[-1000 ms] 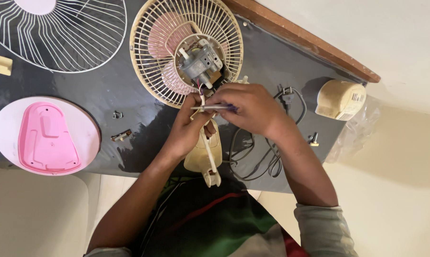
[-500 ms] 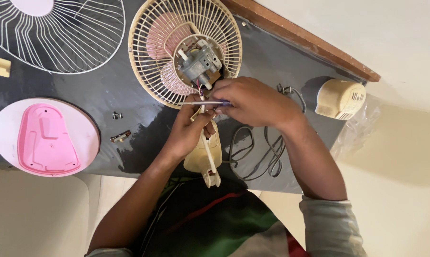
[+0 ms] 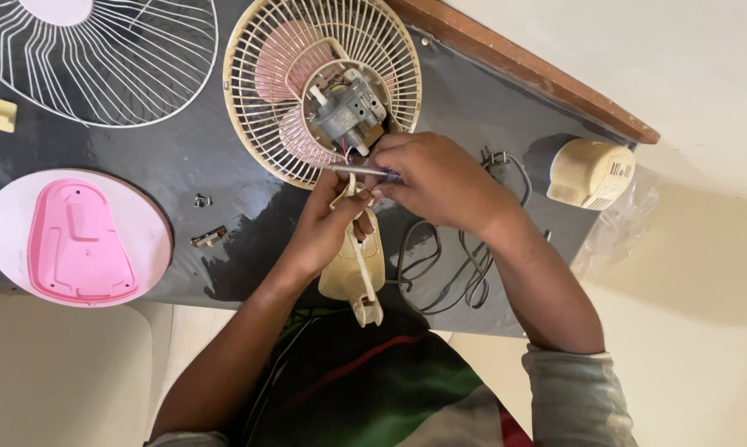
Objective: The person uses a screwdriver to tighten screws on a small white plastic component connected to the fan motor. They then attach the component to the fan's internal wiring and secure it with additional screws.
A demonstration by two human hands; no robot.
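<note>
Gripping thin tool (image 3: 359, 170) in right hand (image 3: 435, 178), left hand (image 3: 328, 223) seemingly steadying fan neck (image 3: 355, 265)

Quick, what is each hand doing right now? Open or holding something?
Left hand: closed around the cream fan neck.
Right hand: closed on a thin screwdriver pointing at the grey motor.

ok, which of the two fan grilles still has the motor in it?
The cream plastic grille by both hands, with the grey motor and pink blades inside. The white wire grille at far left lies bare.
</note>
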